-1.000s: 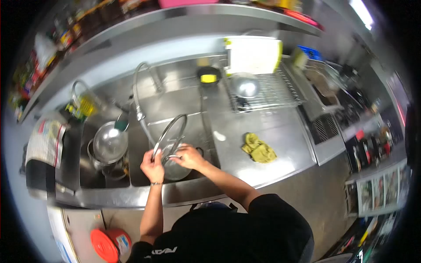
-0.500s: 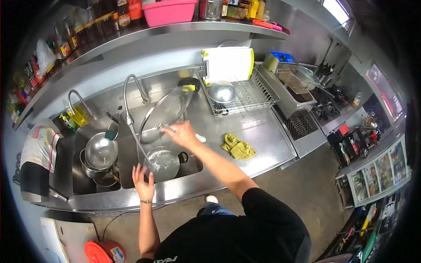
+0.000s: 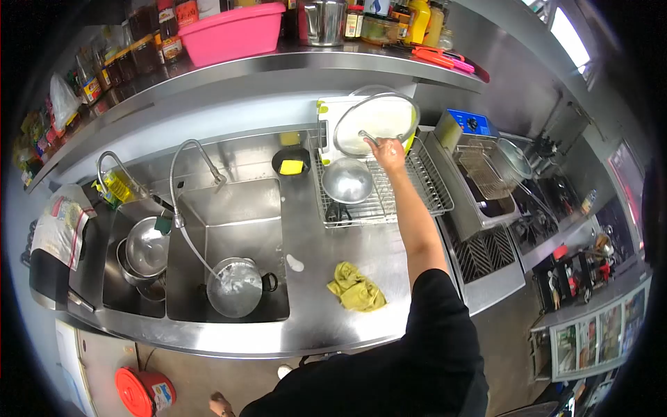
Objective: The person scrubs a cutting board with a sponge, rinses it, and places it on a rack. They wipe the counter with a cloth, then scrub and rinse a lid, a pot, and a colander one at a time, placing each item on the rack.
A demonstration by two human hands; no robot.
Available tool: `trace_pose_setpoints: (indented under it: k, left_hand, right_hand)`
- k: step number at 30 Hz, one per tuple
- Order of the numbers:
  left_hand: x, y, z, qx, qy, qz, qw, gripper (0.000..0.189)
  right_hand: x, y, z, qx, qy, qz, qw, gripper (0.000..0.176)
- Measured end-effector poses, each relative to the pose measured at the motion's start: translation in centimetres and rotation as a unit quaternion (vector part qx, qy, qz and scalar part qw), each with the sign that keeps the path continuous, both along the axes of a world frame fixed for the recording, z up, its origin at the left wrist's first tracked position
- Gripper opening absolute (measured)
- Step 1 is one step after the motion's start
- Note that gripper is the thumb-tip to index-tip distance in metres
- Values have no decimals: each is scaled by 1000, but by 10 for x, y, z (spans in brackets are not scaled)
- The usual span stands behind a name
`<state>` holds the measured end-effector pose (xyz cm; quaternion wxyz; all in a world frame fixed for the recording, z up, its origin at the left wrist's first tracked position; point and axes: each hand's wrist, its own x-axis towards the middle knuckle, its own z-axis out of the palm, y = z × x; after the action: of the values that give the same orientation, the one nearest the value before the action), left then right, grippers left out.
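Observation:
My right hand [image 3: 389, 154] is closed on the handle of a round glass lid [image 3: 354, 125] with a metal rim. It holds the lid tilted up against the white and green cutting boards [image 3: 332, 111], over the back of the wire dish rack [image 3: 434, 191]. Just below the hand, an upturned metal bowl [image 3: 347, 182] sits in the rack. My left hand [image 3: 221, 404] hangs low near the bottom edge, away from the counter, its fingers too small to make out. In the right sink basin, water runs from the spring faucet [image 3: 179, 221] into a pot [image 3: 235, 295].
Metal bowls and pots [image 3: 148, 247] fill the left basin. A black bowl with a yellow sponge [image 3: 290, 167] stands behind the counter's middle. A yellow-green cloth [image 3: 356, 287] lies on the counter. Overhead runs a shelf [image 3: 257, 64]. A fryer [image 3: 479, 208] adjoins on the right.
My right hand has carried the lid from over the sink rightward to the dish rack. My left hand has dropped from the sink to my side. The view has shifted.

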<state>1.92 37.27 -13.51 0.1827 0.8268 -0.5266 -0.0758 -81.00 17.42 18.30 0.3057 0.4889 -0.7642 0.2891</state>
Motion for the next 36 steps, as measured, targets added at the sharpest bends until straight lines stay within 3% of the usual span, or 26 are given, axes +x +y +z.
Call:
trace_pose_setpoints:
  k: [3, 6, 18, 25, 28, 30, 31, 32, 33, 35, 36]
  left_hand:
    - [-12, 52, -36, 227, -47, -47, 972, 22]
    - [-22, 80, -43, 327, -59, -73, 940, 22]
    - [2, 69, -34, 315, -85, -94, 940, 23]
    - [5, 71, -45, 307, -102, -119, 939, 23]
    - [10, 57, -44, 378, -106, -62, 918, 23]
    - [13, 36, -27, 572, -191, -233, 762, 31]
    - [10, 43, -23, 576, -190, -231, 761, 31]
    - [1, 56, -21, 419, -102, -128, 893, 29]
    - [-7, 63, -19, 236, -10, -14, 972, 27]
    - [-11, 58, -13, 253, -106, -104, 956, 26]
    - [-18, 53, -10, 261, -107, -89, 955, 26]
  right_hand:
    - [-42, -21, -18, 27, -4, -13, 1000, 48]
    - [-59, -29, -14, 105, -47, -54, 992, 49]
    - [-102, -35, 14, 197, -144, -57, 968, 54]
    - [-89, -23, -12, 240, -124, -83, 959, 50]
    - [-97, -33, -44, 219, -107, -59, 968, 53]
    - [-95, -39, -43, 226, -112, -59, 966, 52]
    - [-93, -40, -44, 237, -118, -63, 962, 52]
    - [-94, -42, -47, 240, -117, -60, 962, 52]
    - [-95, -46, -52, 222, -83, -65, 969, 51]
    - [-95, -55, -60, 213, -51, -67, 974, 52]
    - [-95, -57, -64, 223, -52, -63, 971, 54]
